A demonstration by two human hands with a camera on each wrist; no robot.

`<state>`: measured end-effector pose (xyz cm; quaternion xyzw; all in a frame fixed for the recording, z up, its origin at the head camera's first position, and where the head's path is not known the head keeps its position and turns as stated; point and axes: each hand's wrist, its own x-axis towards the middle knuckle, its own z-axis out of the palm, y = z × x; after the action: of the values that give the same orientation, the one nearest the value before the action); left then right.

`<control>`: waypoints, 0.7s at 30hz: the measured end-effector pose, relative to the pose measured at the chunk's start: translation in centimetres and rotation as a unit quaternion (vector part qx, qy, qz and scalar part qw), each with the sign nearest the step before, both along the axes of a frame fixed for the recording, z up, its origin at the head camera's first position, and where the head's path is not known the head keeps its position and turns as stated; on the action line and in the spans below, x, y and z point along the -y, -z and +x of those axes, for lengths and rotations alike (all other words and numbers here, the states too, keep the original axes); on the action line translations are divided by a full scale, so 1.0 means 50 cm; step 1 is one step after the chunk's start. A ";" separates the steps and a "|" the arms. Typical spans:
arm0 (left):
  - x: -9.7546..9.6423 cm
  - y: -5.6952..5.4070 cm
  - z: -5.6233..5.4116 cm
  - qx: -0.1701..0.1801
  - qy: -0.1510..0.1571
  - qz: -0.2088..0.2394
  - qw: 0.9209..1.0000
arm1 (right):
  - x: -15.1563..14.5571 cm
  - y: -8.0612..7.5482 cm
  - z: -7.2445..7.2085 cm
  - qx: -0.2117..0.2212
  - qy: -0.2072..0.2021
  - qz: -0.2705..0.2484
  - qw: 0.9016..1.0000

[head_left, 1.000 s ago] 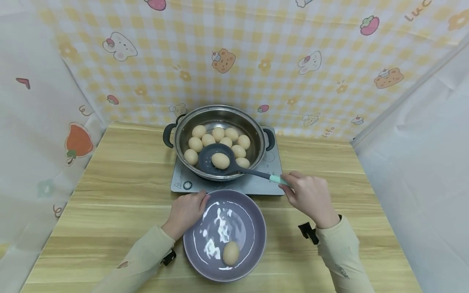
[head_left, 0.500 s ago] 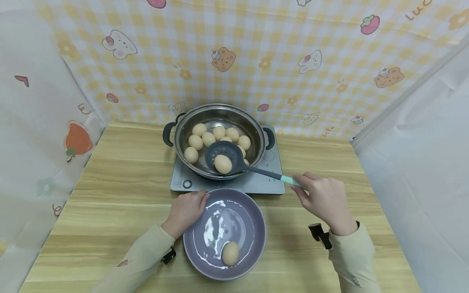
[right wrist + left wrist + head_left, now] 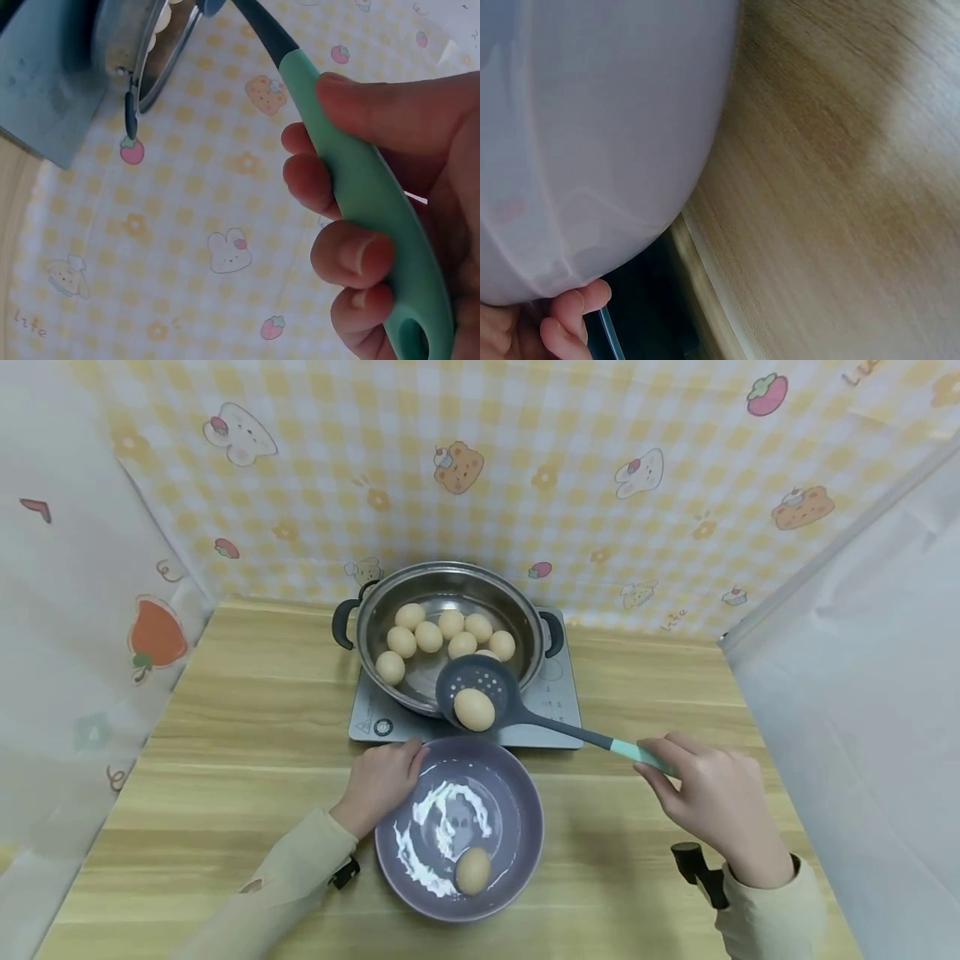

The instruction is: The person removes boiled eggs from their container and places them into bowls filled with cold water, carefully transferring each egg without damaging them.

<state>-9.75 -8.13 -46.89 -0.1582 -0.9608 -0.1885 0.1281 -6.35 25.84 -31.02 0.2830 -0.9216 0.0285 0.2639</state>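
Note:
My right hand (image 3: 711, 789) grips the mint-green handle of a dark slotted ladle (image 3: 562, 727); its fingers wrap that handle (image 3: 360, 180) in the right wrist view. One brown egg (image 3: 474, 709) lies in the ladle's bowl, which overlaps the pot's front rim in the head view. With my left hand (image 3: 382, 781) I hold the upper left rim of a purple plate (image 3: 534, 827), fingertips curled under its edge in the left wrist view. Another egg (image 3: 473, 871) rests inside the plate near its front. Several more eggs (image 3: 428, 637) sit in the steel pot (image 3: 450, 570).
The two-handled pot stands on a flat grey induction cooker (image 3: 360, 710), directly behind the plate. A checked cloth (image 3: 562, 427) hangs behind the wooden table (image 3: 247, 735), and white sheets (image 3: 862, 652) close off both sides.
The ladle has moved right and toward me, carrying its egg from inside the pot to the front rim. My right hand has shifted the same way. My left hand keeps its hold on the plate.

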 end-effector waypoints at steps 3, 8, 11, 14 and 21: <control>0.002 0.000 -0.003 0.007 -0.002 0.000 1.000 | -0.006 0.000 0.014 0.029 -0.006 -0.013 0.999; 0.002 0.002 -0.006 0.016 0.000 -0.001 1.000 | -0.017 0.007 0.033 0.055 -0.019 -0.024 0.998; 0.002 0.002 -0.007 0.020 0.001 0.003 1.000 | -0.022 0.014 0.040 0.065 -0.028 -0.028 0.997; 0.002 0.001 -0.007 0.023 0.003 0.006 1.000 | -0.026 0.023 0.045 0.081 -0.036 -0.037 0.995; 0.002 0.001 -0.006 0.020 -0.002 0.004 1.000 | -0.040 0.051 0.055 0.138 -0.042 -0.057 0.988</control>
<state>-10.05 -8.21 -46.91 -0.1516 -0.9627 -0.1952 0.1102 -3.62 27.82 -33.55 0.2990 -0.9335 0.1307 0.1486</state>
